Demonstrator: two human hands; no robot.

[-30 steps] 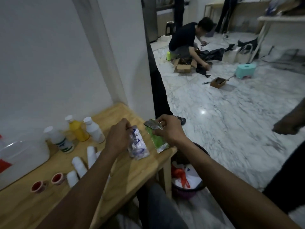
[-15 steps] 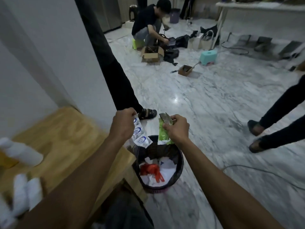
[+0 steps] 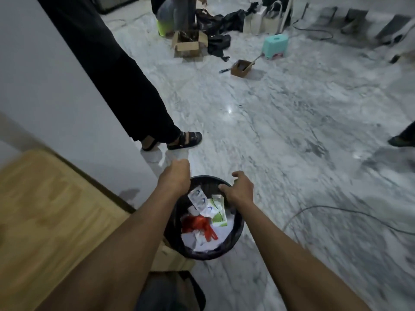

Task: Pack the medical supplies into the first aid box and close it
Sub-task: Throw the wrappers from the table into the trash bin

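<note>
My two hands hover over a black waste bin (image 3: pixel 238 234) on the floor beside the wooden table (image 3: pixel 45 209). My left hand (image 3: pixel 175 178) is over the bin's left rim, fingers bent downward, with nothing seen in it. My right hand (image 3: pixel 239 190) is over the far rim, fingers spread and empty. A clear wrapper with blue print (image 3: pixel 198 198) and a green-and-white wrapper (image 3: pixel 219 213) lie loose inside the bin on top of red and white scraps (image 3: pixel 202 227). The first aid box and the supplies are out of view.
A standing person's black trouser leg and sandal (image 3: pixel 184 138) are just beyond the bin. A cable (image 3: pixel 336 212) runs across the marble floor at right. Farther off are cardboard boxes (image 3: pixel 188 44), a teal stool (image 3: pixel 275 44) and a crouching person.
The view swung from the table to the bin. Both hands carried the wrappers over the bin and let them go; the wrappers now lie inside it.
</note>
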